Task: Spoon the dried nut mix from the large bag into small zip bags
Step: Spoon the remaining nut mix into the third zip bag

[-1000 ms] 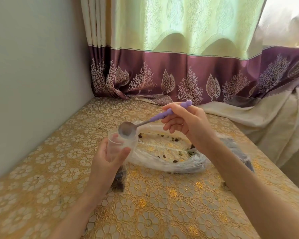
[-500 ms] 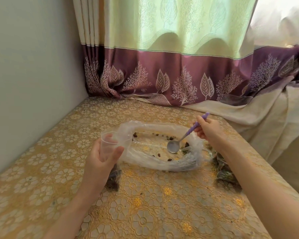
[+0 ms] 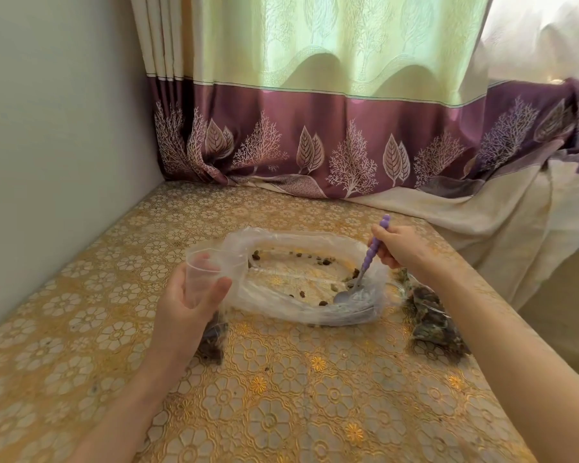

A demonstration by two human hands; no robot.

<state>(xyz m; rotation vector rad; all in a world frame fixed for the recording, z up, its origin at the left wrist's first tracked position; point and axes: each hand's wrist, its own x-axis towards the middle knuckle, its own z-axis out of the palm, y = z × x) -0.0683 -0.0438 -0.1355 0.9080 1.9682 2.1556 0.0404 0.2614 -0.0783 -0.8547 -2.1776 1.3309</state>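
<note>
Moved: your right hand [image 3: 402,250] has carried the spoon [image 3: 365,267] from the small bag [image 3: 204,279] into the large bag [image 3: 308,282].
Hands: right pinches spoon; left hand [image 3: 189,305] grips small bag open.
Done: filled bag [image 3: 430,315] lies right.
Left: few nuts [image 3: 323,261] remain.

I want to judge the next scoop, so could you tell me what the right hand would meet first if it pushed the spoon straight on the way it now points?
The right hand aims the spoon down and leftward; its bowl probably meets the large bag's near wall first, though depth is unclear.
</note>
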